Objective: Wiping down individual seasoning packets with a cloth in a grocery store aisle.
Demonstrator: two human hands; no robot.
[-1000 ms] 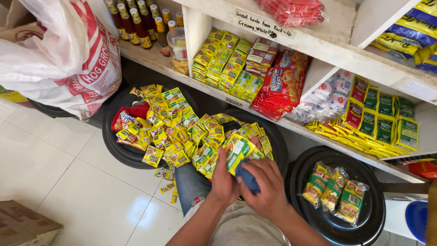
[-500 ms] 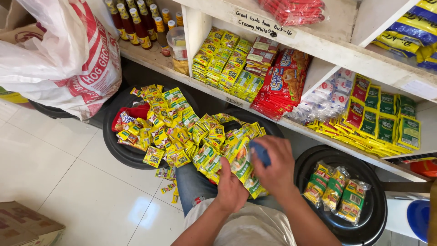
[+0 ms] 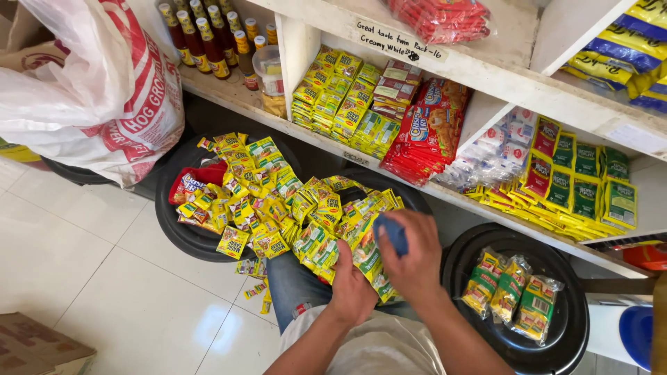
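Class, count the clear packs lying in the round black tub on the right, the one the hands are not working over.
3. They lie side by side in the black tub: left pack, middle pack, right pack. The packs overlap a little, so another could be hidden beneath.

floor (image 3: 83, 278): glossy white tiles | shelving (image 3: 486, 66): white, wooden, stocked | light: bright, even

Shop shelf and floor clutter

A white printed sack (image 3: 90, 90) sits at ten o'clock, sauce bottles (image 3: 208, 38) at eleven, red snack packs (image 3: 427, 132) at one, a black round tray (image 3: 566, 333) at four, a cardboard box (image 3: 38, 347) at eight.
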